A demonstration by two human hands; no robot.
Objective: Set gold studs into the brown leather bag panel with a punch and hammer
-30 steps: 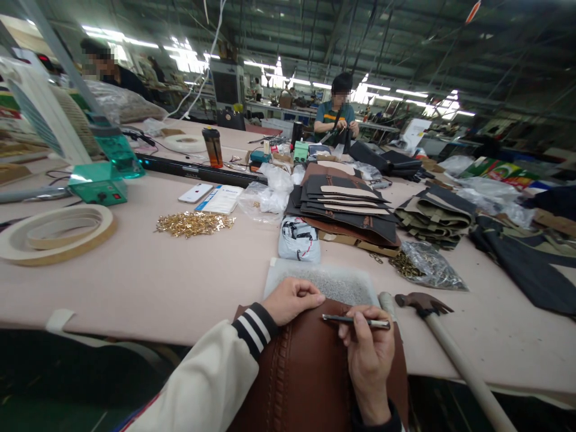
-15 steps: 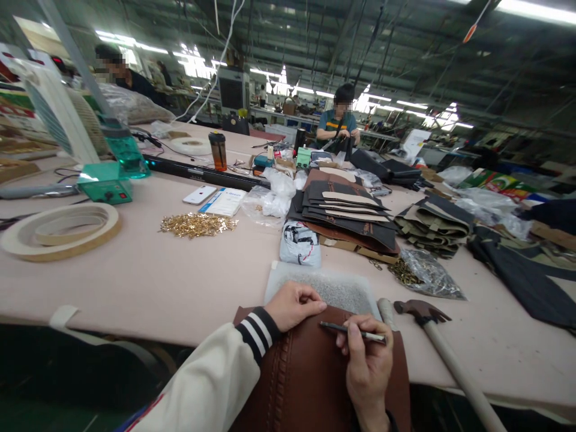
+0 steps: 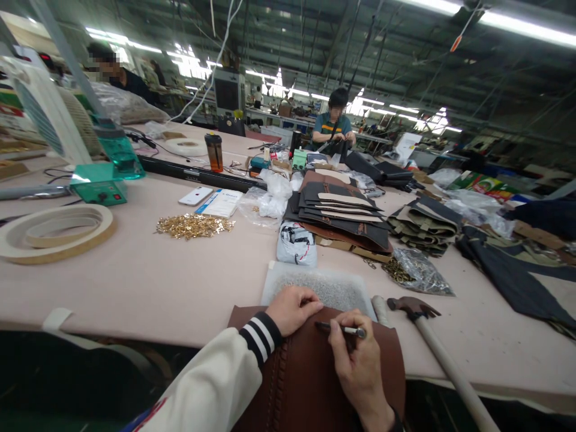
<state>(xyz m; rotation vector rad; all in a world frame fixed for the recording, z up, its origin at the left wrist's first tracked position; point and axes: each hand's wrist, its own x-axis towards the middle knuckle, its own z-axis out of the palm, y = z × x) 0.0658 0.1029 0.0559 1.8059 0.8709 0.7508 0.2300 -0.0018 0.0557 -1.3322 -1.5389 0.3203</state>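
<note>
Left hand [image 3: 292, 309] fisted, pressing leather [image 3: 310, 378]; right hand [image 3: 355, 360] pinching pen [image 3: 339, 328]. Leather likely soft, pliable, light: best pinned flat near marking point.

I see a very big work hall with a dark roof [image 3: 405, 54] of beams and long bright lamps [image 3: 531, 27] up high. A long pale table [image 3: 148, 282] runs across in front of me, and more tables [image 3: 279, 114] stand far behind it. White light glows at the far end, and wires [image 3: 216, 48] hang down from the roof.
</note>
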